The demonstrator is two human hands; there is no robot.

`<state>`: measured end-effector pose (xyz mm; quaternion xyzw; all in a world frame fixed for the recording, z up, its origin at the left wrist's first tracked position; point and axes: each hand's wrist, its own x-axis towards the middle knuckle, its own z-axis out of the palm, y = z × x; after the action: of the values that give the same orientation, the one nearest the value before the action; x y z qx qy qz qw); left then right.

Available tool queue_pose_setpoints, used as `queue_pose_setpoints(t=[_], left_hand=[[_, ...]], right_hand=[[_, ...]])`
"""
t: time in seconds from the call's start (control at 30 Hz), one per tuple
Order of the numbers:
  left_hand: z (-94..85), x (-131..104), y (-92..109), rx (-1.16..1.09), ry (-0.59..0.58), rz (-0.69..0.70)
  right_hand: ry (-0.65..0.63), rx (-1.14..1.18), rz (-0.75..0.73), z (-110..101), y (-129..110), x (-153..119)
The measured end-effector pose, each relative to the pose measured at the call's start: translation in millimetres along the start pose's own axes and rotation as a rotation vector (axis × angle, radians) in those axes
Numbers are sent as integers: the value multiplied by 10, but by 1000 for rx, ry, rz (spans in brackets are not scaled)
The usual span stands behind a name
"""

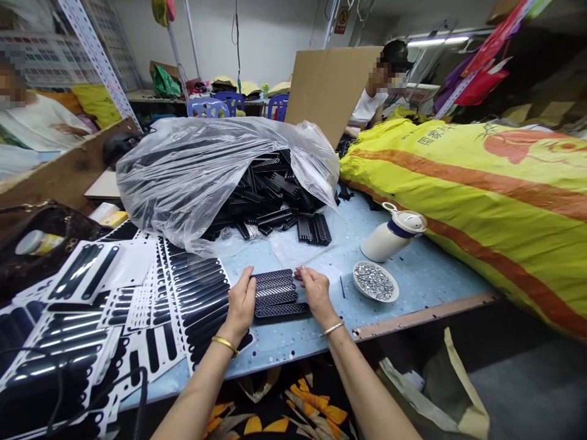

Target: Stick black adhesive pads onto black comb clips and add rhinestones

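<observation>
Several black perforated plastic strips lie side by side on the blue table in front of me. At their left ends, my left hand is closed, its thumb and fingers against the strips. My right hand is at the right end, thumb and fingertips pinched together close to the upper strips; anything small between them cannot be made out. Beyond the hands, a large clear plastic bag lies open, with many similar black pieces spilling toward me. One group of black strips rests at its mouth.
Sheets of glossy black strip stickers cover the left side. To the right stand a white bowl of small metal pieces and a cream lidded jug. A big yellow sack borders the table. Two people sit farther back.
</observation>
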<state>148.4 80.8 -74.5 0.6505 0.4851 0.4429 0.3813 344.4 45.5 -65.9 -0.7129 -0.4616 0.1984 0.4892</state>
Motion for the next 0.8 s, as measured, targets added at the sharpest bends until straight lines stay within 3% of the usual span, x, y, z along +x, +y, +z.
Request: queue_pose_setpoints(t=[0.23, 0.37, 0.8], left_hand=[[27, 6, -17, 32, -11, 56], [2, 39, 26, 48, -30, 96], [-78, 59, 126, 40, -44, 41]], right_hand=[[104, -72, -29, 221, -95, 3], [94, -90, -45, 191, -91, -1], [60, -51, 12, 100, -76, 58]])
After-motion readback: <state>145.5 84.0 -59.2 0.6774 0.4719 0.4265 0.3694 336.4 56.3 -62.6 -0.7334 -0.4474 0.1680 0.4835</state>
